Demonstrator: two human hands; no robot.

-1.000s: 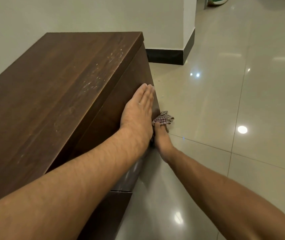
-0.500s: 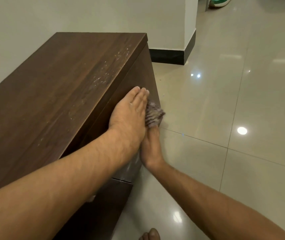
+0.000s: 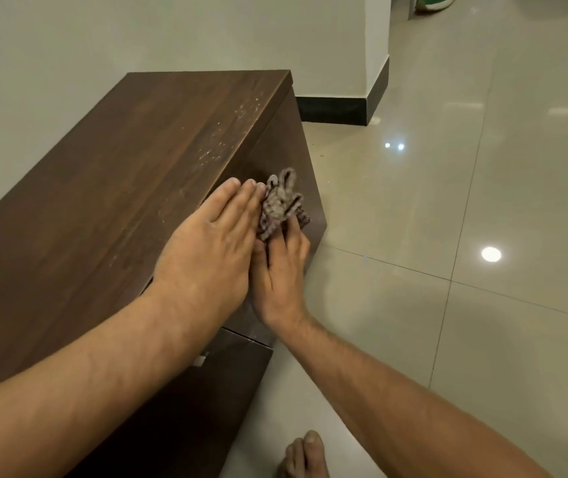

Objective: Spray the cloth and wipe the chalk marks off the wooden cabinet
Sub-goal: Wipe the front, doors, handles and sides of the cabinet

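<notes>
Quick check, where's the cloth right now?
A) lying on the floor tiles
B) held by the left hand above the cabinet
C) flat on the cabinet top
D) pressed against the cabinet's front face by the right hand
D: the right hand pushes the bunched cloth against the cabinet front, just below the top edge, while the left hand lies flat at that edge.

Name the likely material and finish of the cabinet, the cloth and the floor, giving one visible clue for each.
Cabinet: dark brown wood or wood-look laminate, matte top; grain streaks run along it, so which of the two stays open.
Cloth: soft woven fabric, seemingly checked; it bunches into folds under the right hand.
Floor: glossy beige tile, probably ceramic; it mirrors the lights and shows joint lines.
</notes>
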